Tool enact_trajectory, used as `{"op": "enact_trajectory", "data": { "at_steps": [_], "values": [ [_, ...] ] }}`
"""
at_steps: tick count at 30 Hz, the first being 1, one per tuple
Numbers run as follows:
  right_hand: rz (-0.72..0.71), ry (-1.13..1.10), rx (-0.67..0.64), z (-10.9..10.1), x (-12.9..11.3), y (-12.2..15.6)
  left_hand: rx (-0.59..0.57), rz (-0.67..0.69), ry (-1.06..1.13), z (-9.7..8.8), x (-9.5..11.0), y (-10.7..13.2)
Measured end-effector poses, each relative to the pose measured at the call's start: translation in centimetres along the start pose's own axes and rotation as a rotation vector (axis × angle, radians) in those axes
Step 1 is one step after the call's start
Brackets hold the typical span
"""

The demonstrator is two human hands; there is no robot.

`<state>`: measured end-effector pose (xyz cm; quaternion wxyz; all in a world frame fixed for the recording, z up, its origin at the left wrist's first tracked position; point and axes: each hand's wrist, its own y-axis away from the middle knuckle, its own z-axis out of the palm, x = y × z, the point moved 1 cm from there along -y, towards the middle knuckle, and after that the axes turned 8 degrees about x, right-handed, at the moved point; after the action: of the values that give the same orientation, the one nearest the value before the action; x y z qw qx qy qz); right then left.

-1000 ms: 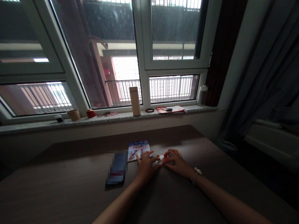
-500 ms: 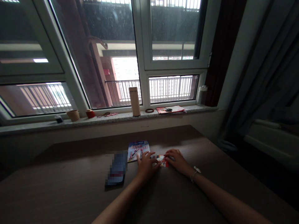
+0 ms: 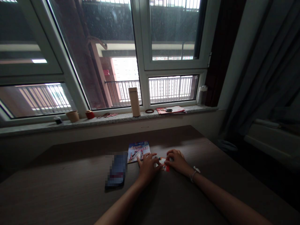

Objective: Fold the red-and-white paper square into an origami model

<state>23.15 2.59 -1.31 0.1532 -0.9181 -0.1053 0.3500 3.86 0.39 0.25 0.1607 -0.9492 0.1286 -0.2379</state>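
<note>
A small red-and-white printed paper card [image 3: 164, 167] is held between my two hands, low over the dark table or resting on it; I cannot tell which. My left hand [image 3: 148, 168] pinches its left edge between thumb and fingers, the other fingers spread toward the booklet. On the right edge, the curled fingertips and thumb of my right hand [image 3: 177, 161] close on the card. The blue printed booklet [image 3: 138, 150] lies just beyond my left hand, partly covered by its fingers. Left of it is a dark, pixelated flat object [image 3: 117, 172], perhaps a phone.
The brown table [image 3: 70, 175] reaches to the wall under the window. Along the stone sill [image 3: 112, 118] stand a beige flask [image 3: 134, 102], a paper cup [image 3: 73, 116], a red spool [image 3: 89, 114] and a clear bottle [image 3: 202, 96]. Scissors [image 3: 168, 110] lie on red papers [image 3: 179, 109].
The card has shifted slightly down and tilted between my hands. My right fingers have curled in more, and my left hand has moved a little to the right.
</note>
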Motion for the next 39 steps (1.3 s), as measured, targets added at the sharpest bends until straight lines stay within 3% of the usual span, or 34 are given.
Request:
{"op": "enact_trajectory", "data": {
  "at_steps": [15,30,39],
  "values": [
    [0.074,0.031,-0.008,0.14,-0.51,-0.61,-0.045,-0.023,-0.018,-0.18,0.21,-0.21],
    [0.072,0.060,0.018,0.30,-0.28,-0.56,0.008,0.075,-0.024,-0.36,0.31,-0.04],
    [0.048,0.034,0.069,0.33,-0.14,-0.14,-0.039,0.102,-0.052,-0.35,-0.16,-0.11]
  ]
}}
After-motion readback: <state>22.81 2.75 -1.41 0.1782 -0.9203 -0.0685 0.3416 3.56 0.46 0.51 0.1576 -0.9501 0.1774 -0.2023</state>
